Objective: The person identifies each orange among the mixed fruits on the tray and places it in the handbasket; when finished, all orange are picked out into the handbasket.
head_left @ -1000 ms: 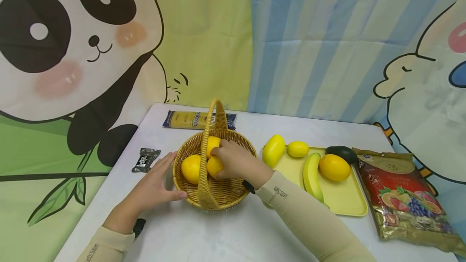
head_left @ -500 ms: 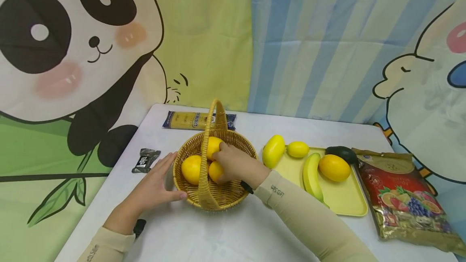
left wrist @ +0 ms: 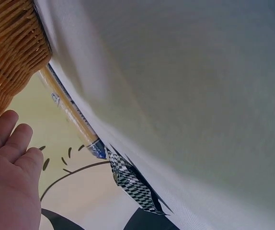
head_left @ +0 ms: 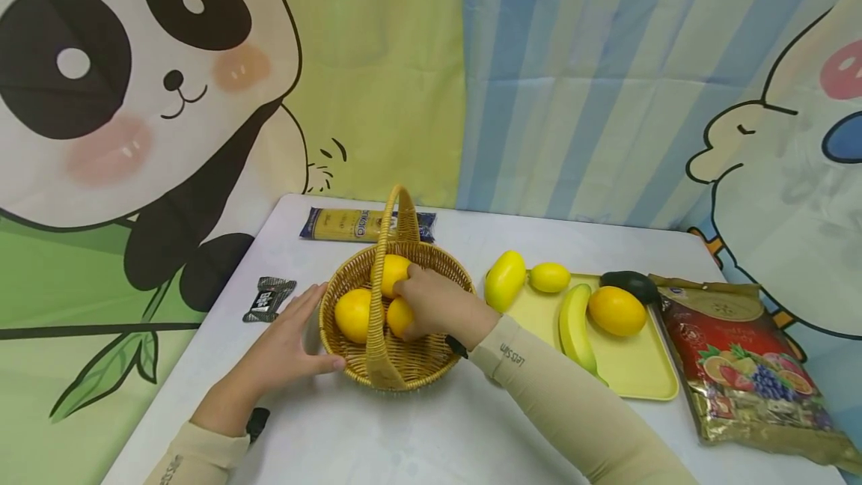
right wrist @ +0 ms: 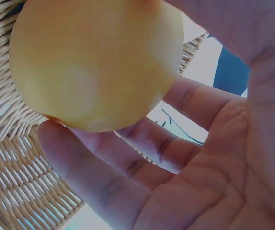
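A woven wicker basket [head_left: 417,369] with a tall arched handle stands on the white table. My right hand [head_left: 438,302] reaches into it and holds an orange [head_left: 399,318]. In the right wrist view the fingers curl round this orange [right wrist: 97,62] from below, and wicker shows close behind. Two more oranges lie in the basket: one at the left [head_left: 353,315] and one at the back [head_left: 395,275]. Outside, my left hand [head_left: 289,343] is against the basket's left side, its fingers extended and thumb near the front rim. The left wrist view shows those fingertips by the wicker wall [left wrist: 13,48].
On the right, a pale yellow tray [head_left: 646,373] bears a banana [head_left: 575,328], a lemon [head_left: 549,277], a mango-like yellow fruit [head_left: 505,281], an orange-yellow oval fruit [head_left: 617,310] and an avocado-like dark fruit [head_left: 631,285]. Nearby are a red-gold bag [head_left: 754,373], a pasta packet [head_left: 340,224] and a black wrapped snack [head_left: 269,299].
My right hand has shifted slightly right and down inside the basket with the orange, then stayed nearly still. The left hand keeps its place at the basket's side.
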Tool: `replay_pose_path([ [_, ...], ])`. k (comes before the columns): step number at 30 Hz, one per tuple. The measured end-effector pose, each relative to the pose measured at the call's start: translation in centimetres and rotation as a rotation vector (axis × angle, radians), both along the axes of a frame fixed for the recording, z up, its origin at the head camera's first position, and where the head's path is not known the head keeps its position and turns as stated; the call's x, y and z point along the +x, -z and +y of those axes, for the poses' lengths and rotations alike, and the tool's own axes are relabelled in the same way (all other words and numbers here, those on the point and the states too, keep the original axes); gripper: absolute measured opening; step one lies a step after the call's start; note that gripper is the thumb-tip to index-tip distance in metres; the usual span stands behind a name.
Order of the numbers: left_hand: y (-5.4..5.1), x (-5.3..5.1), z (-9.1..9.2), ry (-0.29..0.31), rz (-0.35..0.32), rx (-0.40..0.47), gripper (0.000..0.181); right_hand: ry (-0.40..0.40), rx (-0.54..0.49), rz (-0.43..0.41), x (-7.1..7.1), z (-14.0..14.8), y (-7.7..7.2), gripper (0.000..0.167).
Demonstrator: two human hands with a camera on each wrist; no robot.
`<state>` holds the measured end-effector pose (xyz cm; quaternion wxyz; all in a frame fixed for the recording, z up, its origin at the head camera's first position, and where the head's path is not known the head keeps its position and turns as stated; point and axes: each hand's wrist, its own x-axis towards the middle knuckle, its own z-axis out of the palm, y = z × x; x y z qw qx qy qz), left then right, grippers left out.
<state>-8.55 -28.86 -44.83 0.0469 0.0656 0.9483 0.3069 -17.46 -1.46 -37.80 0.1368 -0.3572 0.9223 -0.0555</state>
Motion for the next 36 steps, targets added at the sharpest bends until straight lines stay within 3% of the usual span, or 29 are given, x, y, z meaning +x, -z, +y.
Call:
replay_pose_path([
  [5,0.2,-0.1,0.0,-0.007,-0.008,-0.001,0.134,-0.002,-0.014,0.023,0.0,0.1,-0.5,0.056],
  [14,0.3,-0.2,0.1,-0.012,-0.013,0.002,0.135,0.03,-0.038,0.063,0.0,0.6,-2.3,0.07],
  [20,0.4,-0.2,0.0,-0.012,-0.01,-0.01,0.135,0.061,-0.106,0.069,0.1,1.5,-3.7,0.071],
  [29,0.3,-0.1,-0.1,-0.004,-0.003,-0.016,0.134,0.137,-0.243,0.106,0.3,4.0,-5.8,0.069],
  [36,0.1,0.0,0.0,0.003,0.001,-0.019,0.135,0.189,-0.277,0.164,-0.1,6.9,-5.8,0.072],
])
